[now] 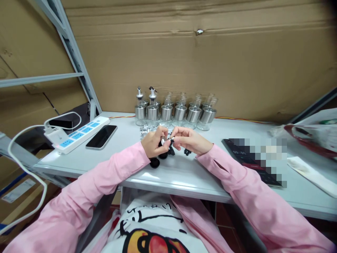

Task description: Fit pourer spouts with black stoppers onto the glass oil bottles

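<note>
My left hand (pixel 154 143) pinches a small silver pourer top (pixel 162 140) over the middle of the table. Close beside it, my right hand (pixel 192 140) has its thumb and forefinger closed on a small black piece (pixel 172 140) that meets the pourer top; its exact shape is partly hidden by the fingers. Below the hands lie round black caps (pixel 154 162) and other black parts (pixel 171 151). More small black pieces (pixel 187 152) sit under my right hand. Behind my left hand is a pile of silver pourer parts (pixel 145 130), partly covered.
Several glass bottles with steel sleeves (pixel 180 113) stand in rows at the back; two at the left carry pourers (pixel 152 92). A power strip (pixel 81 135) and a phone (pixel 102 137) lie left. A dark tablet-like screen (pixel 242 154) and plastic bag (pixel 318 130) are right.
</note>
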Motion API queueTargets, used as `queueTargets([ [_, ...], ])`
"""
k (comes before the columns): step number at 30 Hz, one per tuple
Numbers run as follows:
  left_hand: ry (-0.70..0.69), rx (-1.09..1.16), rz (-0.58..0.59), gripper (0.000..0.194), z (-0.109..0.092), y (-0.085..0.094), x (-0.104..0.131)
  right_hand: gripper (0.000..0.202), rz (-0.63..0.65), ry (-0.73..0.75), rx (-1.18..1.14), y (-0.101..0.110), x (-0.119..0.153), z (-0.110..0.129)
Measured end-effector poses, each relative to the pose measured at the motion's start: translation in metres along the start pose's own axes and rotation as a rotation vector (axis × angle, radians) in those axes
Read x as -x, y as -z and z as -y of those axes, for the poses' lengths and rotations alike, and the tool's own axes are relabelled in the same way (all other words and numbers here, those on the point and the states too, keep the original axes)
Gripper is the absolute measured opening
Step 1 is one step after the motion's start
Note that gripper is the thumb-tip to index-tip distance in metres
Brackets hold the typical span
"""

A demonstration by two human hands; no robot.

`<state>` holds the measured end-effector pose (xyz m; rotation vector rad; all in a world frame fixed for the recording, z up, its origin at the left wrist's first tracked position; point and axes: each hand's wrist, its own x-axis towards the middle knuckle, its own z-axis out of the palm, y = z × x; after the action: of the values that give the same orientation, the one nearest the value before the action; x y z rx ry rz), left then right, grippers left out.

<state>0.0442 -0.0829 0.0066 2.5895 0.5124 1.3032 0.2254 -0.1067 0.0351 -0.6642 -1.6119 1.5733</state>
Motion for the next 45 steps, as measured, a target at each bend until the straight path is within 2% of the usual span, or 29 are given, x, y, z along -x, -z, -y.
queueTargets([
  [4, 0.021, -0.044, 0.029, 0.024, 0.003, 0.0, -0.002, 0.032, -0.077, 0.061, 0.055, 0.003, -0.002, -0.004],
  [8, 0.061, -0.068, 0.059, 0.031, 0.003, 0.003, -0.006, 0.032, -0.14, 0.084, -0.036, 0.003, -0.004, -0.004],
  [10, 0.088, -0.028, 0.014, 0.03, 0.006, 0.006, -0.013, 0.032, -0.217, 0.11, -0.098, 0.004, -0.005, -0.002],
  [13, 0.191, 0.039, -0.123, 0.028, 0.019, 0.011, -0.035, 0.033, -0.388, 0.155, -0.176, 0.011, -0.006, 0.003],
  [15, 0.258, -0.024, -0.171, 0.037, 0.033, 0.013, -0.055, 0.034, -0.475, 0.179, -0.21, 0.018, -0.007, 0.005],
  [19, 0.344, -0.213, -0.08, 0.047, 0.057, 0.012, -0.098, 0.029, -0.568, 0.234, -0.195, 0.029, -0.006, 0.007],
  [23, 0.481, -0.383, 0.07, 0.031, 0.068, 0.003, -0.126, 0.026, -0.605, 0.273, -0.097, 0.033, -0.005, 0.008],
  [31, 0.547, -0.433, 0.088, 0.018, 0.078, -0.001, -0.137, 0.025, -0.763, 0.522, 0.084, 0.037, -0.007, 0.006],
  [35, 0.487, -0.424, 0.102, 0.013, 0.069, 0.007, -0.14, 0.027, -0.868, 0.577, 0.207, 0.038, -0.005, 0.01],
  [37, 0.42, -0.419, 0.057, 0.011, 0.058, 0.015, -0.141, 0.026, -0.924, 0.62, 0.286, 0.038, -0.003, 0.011],
  [38, 0.378, -0.409, 0.019, 0.011, 0.052, 0.02, -0.141, 0.025, -0.956, 0.656, 0.331, 0.037, -0.003, 0.012],
  [43, 0.049, -0.129, -0.346, 0.009, 0.013, 0.036, -0.127, 0.018, -1.071, 0.829, 0.484, 0.034, -0.002, 0.012],
  [45, 0.0, -0.024, -0.386, 0.011, -0.006, 0.033, -0.113, 0.017, -1.078, 0.842, 0.483, 0.033, -0.003, 0.01],
])
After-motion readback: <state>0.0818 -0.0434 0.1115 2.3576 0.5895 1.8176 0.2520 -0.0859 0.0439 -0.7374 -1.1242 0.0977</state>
